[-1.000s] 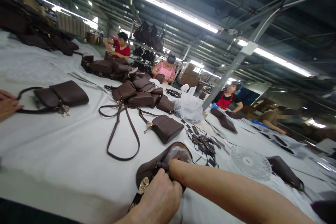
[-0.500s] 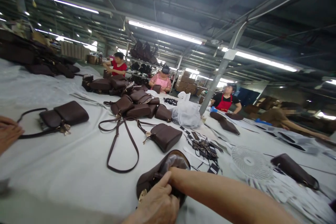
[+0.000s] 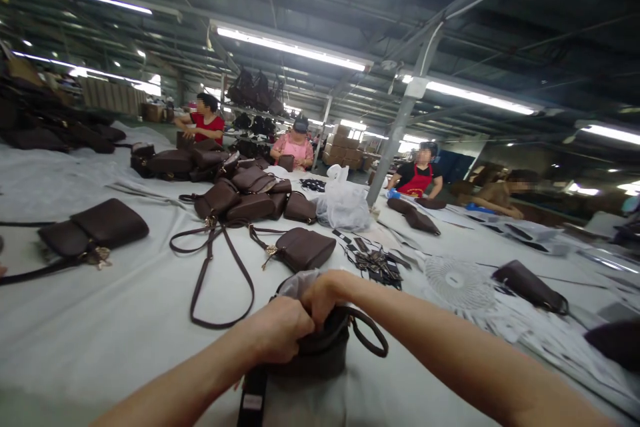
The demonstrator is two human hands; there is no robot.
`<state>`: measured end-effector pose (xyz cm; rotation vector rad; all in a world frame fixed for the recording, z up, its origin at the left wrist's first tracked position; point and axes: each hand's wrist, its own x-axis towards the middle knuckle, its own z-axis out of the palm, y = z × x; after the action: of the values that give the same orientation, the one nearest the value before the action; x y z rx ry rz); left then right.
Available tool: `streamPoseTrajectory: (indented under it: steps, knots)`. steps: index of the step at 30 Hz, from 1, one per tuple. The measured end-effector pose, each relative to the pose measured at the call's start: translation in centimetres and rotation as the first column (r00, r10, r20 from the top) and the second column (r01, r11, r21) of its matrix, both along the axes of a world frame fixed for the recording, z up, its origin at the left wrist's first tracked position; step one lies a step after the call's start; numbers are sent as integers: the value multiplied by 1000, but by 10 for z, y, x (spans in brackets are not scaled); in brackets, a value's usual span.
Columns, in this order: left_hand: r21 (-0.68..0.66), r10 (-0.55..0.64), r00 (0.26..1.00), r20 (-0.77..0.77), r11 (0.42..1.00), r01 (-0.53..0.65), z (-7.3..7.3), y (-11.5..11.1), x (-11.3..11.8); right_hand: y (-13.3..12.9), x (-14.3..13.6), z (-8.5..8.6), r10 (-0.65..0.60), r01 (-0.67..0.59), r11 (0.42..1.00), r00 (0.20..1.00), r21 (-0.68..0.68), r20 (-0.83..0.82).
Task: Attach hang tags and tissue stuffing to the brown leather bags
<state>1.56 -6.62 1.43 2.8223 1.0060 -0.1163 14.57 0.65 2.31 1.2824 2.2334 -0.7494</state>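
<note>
A dark brown handbag (image 3: 323, 357) stands upright in front of me at the table's near side, its mouth towards the top. My left hand (image 3: 284, 328) is closed on the bag's rim. Bent over the opening, my right hand (image 3: 325, 297) has its fingers curled down inside, their tips hidden. Clear plastic (image 3: 296, 283) shows in the mouth behind the hands. A looped strap (image 3: 373, 333) sticks out on the right, and a black strip with a pale label (image 3: 253, 400) hangs at the lower left. Just beyond lies another brown handbag (image 3: 305, 248) with a gold charm.
Brown bags (image 3: 250, 197) are heaped further back. One bag (image 3: 107, 230) lies at left, near another person's hand at the edge. Black tags (image 3: 375, 260), a plastic bag (image 3: 345, 200), a white fan (image 3: 457, 280) and a post (image 3: 397, 133) are towards the right. Several people work beyond.
The handbag has turned and stands more upright, its strap loop now showing. My right hand has come partly out of it; my left has shifted up to the rim. The view has swung right.
</note>
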Motion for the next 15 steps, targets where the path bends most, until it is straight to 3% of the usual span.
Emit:
streamPoseTrajectory:
  steps: [4, 5, 8, 11, 13, 15]
  knots:
    - [26, 14, 998, 63, 1000, -16, -5, -1, -1, -16, 16, 45, 115, -93, 977, 988, -193, 104]
    - [34, 13, 997, 70, 999, -16, -5, -2, -1, -23, 21, 56, 136, -117, 982, 983, -148, 126]
    - [45, 35, 998, 51, 998, -37, -5, -4, -1, -42, 41, 77, 142, -165, 969, 981, 182, 133]
    - [51, 68, 998, 13, 996, -69, -2, -6, 1, -61, 61, 75, 37, -38, 941, 999, 337, 10]
    - [48, 85, 996, -12, 995, -84, 1, -8, 7, -73, 71, 62, -40, 61, 919, 997, 389, -64]
    - [30, 81, 995, -53, 996, -80, 4, -8, 16, -83, 77, 45, -63, 93, 862, 995, 498, -77]
